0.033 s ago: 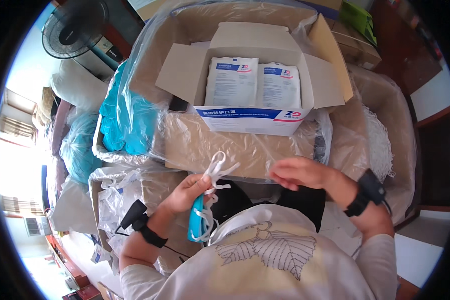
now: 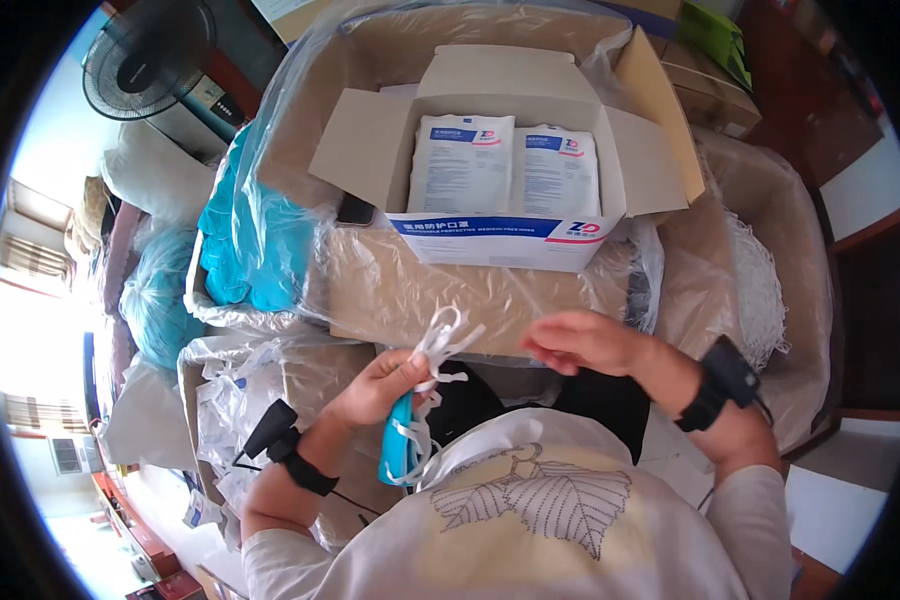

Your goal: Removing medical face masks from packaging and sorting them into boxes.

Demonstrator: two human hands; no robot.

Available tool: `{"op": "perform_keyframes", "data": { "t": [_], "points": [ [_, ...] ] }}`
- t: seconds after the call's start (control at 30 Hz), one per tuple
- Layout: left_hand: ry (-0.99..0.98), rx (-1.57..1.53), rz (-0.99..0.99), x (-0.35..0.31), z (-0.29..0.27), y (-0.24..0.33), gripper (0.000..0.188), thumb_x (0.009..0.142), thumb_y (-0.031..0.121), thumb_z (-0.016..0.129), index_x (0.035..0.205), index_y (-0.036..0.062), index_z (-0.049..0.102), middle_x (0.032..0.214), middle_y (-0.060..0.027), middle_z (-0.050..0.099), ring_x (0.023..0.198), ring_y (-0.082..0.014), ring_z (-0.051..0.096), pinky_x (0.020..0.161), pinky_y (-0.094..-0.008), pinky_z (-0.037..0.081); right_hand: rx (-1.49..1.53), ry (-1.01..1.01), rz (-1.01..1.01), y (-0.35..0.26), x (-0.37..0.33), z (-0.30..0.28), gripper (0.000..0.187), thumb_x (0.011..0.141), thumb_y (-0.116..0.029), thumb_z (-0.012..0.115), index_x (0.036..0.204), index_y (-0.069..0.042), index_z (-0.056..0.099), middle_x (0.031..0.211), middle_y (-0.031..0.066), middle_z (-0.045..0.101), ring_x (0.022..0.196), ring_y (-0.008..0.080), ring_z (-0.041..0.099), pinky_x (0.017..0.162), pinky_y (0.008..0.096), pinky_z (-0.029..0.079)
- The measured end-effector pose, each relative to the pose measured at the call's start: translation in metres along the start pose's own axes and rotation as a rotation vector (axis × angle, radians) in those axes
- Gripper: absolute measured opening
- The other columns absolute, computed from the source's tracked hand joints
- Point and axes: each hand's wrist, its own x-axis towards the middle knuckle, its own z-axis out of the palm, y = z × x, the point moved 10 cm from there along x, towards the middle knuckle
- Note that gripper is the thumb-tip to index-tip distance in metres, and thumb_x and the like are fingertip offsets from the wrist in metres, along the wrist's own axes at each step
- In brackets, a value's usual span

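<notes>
My left hand (image 2: 378,388) is closed around a teal face mask (image 2: 396,440), pinching it between thumb and fingers. The mask hangs folded below the hand, and its white straps (image 2: 446,335) loop up past the thumb and trail down beside it. To the right, apart from the mask, my right hand (image 2: 582,340) is raised with its fingers loosely stretched leftward and nothing visible in them. Ahead stands an open white-and-blue carton (image 2: 510,243), holding white printed packets (image 2: 462,165) in two stacks.
A plastic-lined cardboard box (image 2: 410,285) lies under the carton. At left are teal masks (image 2: 260,250) in a lined bin and a box of crumpled clear wrappers (image 2: 235,400). At right, a lined box holds white straps (image 2: 758,290). A fan (image 2: 148,70) stands far left.
My right hand has moved slightly left and up, closer to the straps. The left hand and mask have shifted a little to the right.
</notes>
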Motion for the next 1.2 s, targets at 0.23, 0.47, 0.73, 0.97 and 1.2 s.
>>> {"op": "perform_keyframes", "data": {
  "t": [0.23,0.47,0.73,0.97,1.2],
  "points": [
    [0.021,0.078,-0.004,0.006,0.025,0.019,0.044,0.092,0.043,0.040,0.071,0.0062,0.054,0.058,0.0021,0.048,0.052,-0.0055,0.043,0.048,-0.0203,0.035,-0.094,-0.124,-0.227,-0.033,0.038,0.053,0.034,0.094,-0.036,0.042,0.096,-0.006,0.058,0.073,-0.0039,0.045,0.061,0.0047,0.039,0.053,0.0177,0.034],
    [0.069,0.132,0.021,0.004,0.010,0.014,0.042,0.092,0.041,0.042,0.077,0.0051,0.056,0.066,0.0011,0.052,0.058,-0.0061,0.047,0.052,-0.0213,0.039,-0.183,-0.265,-0.039,-0.011,0.035,0.066,0.040,0.092,-0.042,0.041,0.092,-0.007,0.059,0.072,-0.0038,0.044,0.062,0.0059,0.039,0.055,0.0195,0.035],
    [-0.044,0.357,-0.007,0.010,0.015,0.010,0.037,0.093,0.037,0.043,0.089,0.0044,0.061,0.071,0.0010,0.053,0.068,-0.0070,0.049,0.062,-0.0225,0.043,-0.439,-0.297,-0.274,-0.024,0.038,0.086,0.044,0.092,-0.043,0.041,0.092,-0.004,0.059,0.075,-0.0003,0.048,0.071,0.0089,0.045,0.066,0.0234,0.040],
    [-0.093,0.467,-0.022,0.010,0.021,0.004,0.036,0.093,0.034,0.044,0.098,0.0034,0.062,0.080,-0.0040,0.061,0.074,-0.0115,0.054,0.069,-0.0269,0.044,-0.392,-0.371,-0.095,0.005,0.041,0.093,0.037,0.093,-0.037,0.042,0.100,-0.003,0.055,0.079,0.0000,0.053,0.072,0.0087,0.047,0.068,0.0232,0.040],
    [-0.262,0.755,0.018,0.009,0.043,0.007,0.030,0.090,0.032,0.049,0.093,0.0050,0.063,0.074,-0.0149,0.061,0.067,-0.0259,0.058,0.061,-0.0321,0.044,-0.549,-0.336,0.021,0.014,0.016,0.086,0.031,0.094,-0.029,0.041,0.092,-0.003,0.057,0.078,0.0029,0.054,0.074,0.0127,0.051,0.070,0.0270,0.041]
  ]
}}
